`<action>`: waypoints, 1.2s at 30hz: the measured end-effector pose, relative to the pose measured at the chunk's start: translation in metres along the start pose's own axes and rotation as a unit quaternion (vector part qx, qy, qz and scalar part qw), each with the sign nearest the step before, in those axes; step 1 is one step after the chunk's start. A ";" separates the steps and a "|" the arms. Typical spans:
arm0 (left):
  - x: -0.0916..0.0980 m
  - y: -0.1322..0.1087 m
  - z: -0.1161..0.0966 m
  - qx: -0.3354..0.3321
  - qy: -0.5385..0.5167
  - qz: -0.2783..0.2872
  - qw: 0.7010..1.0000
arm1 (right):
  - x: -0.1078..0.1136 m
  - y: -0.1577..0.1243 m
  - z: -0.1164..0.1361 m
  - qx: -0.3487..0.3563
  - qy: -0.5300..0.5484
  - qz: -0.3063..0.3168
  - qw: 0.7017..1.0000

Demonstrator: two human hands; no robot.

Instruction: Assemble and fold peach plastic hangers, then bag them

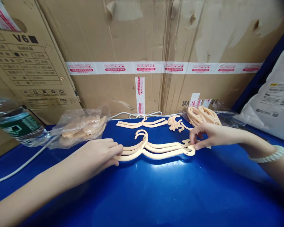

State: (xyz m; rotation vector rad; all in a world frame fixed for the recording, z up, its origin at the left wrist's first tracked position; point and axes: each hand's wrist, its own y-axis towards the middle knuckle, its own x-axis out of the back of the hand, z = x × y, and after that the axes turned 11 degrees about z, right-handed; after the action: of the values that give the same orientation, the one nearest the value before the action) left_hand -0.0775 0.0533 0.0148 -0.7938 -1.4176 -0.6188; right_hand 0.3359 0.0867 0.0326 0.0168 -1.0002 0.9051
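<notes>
Beige plastic clothes hangers (164, 155) lie stacked on the blue tabletop, their curved hooks facing the far side. My left hand (105, 153) closes around the left end of this stack, hiding its tips. At the opposite end, the thumb and fingers of my right hand (205, 135) pinch the curled, hook-shaped tip; part of the grip is hidden behind the fingers. Farther back lies another small set of beige hangers (153, 124). Beside its right end is a pile of small beige hook pieces (175, 123).
Clear plastic bags with more beige parts lie at the left (82, 127) and back right (203, 115). A water bottle (19, 123) and white cable (26, 163) are at the left. Cardboard boxes (123, 37) wall off the back; a white package (272, 97) stands at right.
</notes>
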 end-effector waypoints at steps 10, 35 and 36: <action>-0.001 0.005 -0.010 0.026 0.003 0.045 0.999 | -0.007 0.006 -0.010 -0.008 -0.071 -0.019 0.997; -0.002 0.008 -0.006 0.032 0.110 0.003 0.993 | -0.008 0.003 -0.001 -0.022 -0.086 -0.075 0.993; -0.001 0.007 -0.006 0.037 0.103 0.003 0.994 | -0.011 0.004 0.002 -0.016 -0.074 -0.082 0.994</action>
State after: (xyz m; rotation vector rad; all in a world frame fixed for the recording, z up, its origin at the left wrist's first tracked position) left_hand -0.0683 0.0530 0.0126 -0.6567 -1.2426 -0.6219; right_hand 0.3294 0.0815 0.0247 0.1387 -1.1328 0.7453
